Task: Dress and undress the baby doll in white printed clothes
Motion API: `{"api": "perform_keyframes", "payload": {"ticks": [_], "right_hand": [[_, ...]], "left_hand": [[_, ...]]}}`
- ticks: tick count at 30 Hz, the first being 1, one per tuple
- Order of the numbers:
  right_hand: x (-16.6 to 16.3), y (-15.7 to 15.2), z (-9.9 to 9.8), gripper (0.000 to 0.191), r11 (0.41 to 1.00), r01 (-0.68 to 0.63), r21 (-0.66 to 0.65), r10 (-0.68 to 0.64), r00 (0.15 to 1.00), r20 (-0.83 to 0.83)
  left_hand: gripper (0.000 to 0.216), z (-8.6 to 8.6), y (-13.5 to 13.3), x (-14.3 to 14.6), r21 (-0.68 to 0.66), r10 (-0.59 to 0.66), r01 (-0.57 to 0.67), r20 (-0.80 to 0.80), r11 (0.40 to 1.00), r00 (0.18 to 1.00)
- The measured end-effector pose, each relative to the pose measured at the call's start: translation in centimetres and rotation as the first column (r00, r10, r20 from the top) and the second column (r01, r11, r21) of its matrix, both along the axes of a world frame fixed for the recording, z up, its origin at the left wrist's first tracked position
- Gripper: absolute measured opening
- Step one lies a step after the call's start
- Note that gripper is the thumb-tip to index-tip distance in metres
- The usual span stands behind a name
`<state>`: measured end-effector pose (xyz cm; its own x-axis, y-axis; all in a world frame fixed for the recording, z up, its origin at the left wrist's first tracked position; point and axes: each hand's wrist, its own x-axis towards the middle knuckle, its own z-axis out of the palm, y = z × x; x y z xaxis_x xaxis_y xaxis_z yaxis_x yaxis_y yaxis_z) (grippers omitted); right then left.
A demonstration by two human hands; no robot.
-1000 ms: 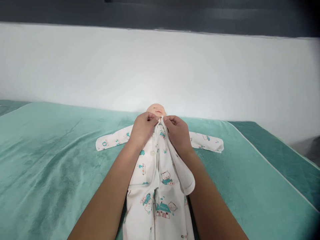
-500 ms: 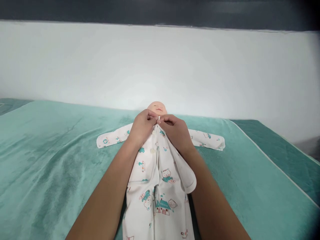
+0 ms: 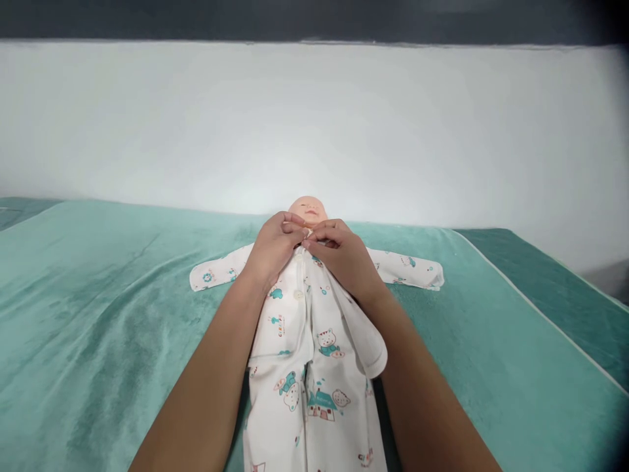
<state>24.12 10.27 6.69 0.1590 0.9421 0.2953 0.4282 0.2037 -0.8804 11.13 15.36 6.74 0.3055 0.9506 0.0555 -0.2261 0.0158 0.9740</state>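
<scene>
- Our left hand [image 3: 276, 248] and right hand [image 3: 344, 257] both pinch the printed baby shirt [image 3: 289, 318] at its neckline.
- We have it on a baby doll [image 3: 308, 208], face-up on the green blanket [image 3: 122, 295].

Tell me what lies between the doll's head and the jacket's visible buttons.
The head view shows fingers of the left hand and right hand there, close together at the top of the jacket, the doll's head beyond, the buttons nearer.

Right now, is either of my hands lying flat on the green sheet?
No, the left hand and right hand are both at the neck of the shirt, below the doll's head.
</scene>
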Motion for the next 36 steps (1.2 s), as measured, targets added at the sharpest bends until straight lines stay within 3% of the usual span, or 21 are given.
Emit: {"api": "perform_keyframes", "payload": {"ticks": [12,17,22,24,27,31,36], "right_hand": [[-0.3,-1.7,-0.2,0.013,0.999,0.018,-0.038,-0.018,1.000,-0.006],[-1.1,-3.3,-0.8,0.025,1.000,0.001,0.025,-0.004,0.992,0.125],[-1.9,-5.5,-1.8,0.034,0.995,0.038,0.097,-0.057,0.978,0.198],[-2.1,-6.6,-2.2,0.032,0.985,0.093,0.148,-0.118,0.978,0.173],[-2.1,-7.8,-2.4,0.020,0.952,0.223,0.208,-0.257,0.954,0.153],[-2.1,-8.0,-2.1,0.013,0.956,0.272,0.111,-0.288,0.942,0.170],[-1.5,-6.9,-0.4,0.023,0.973,0.222,-0.063,-0.212,0.968,0.131]], "left_hand": [[0.022,-0.1,0.3,-0.3,-0.102,0.024,-0.016,0.071,0.995,0.997],[0.016,-0.6,-0.2,-0.4,0.162,0.193,-0.159,-0.218,0.974,0.957],[0.022,-1.2,-1.4,-0.7,0.459,0.287,-0.086,-0.389,0.885,0.875],[0.024,-1.3,-2.1,-0.8,0.517,0.325,-0.076,-0.410,0.853,0.852],[0.021,-1.3,-3.3,-1.4,0.504,0.337,-0.107,-0.392,0.857,0.856],[0.016,-1.5,-4.8,-2.7,0.459,0.321,-0.142,-0.340,0.877,0.884],[0.013,-1.4,-5.8,-3.7,0.420,0.208,-0.038,-0.365,0.907,0.908]]}}
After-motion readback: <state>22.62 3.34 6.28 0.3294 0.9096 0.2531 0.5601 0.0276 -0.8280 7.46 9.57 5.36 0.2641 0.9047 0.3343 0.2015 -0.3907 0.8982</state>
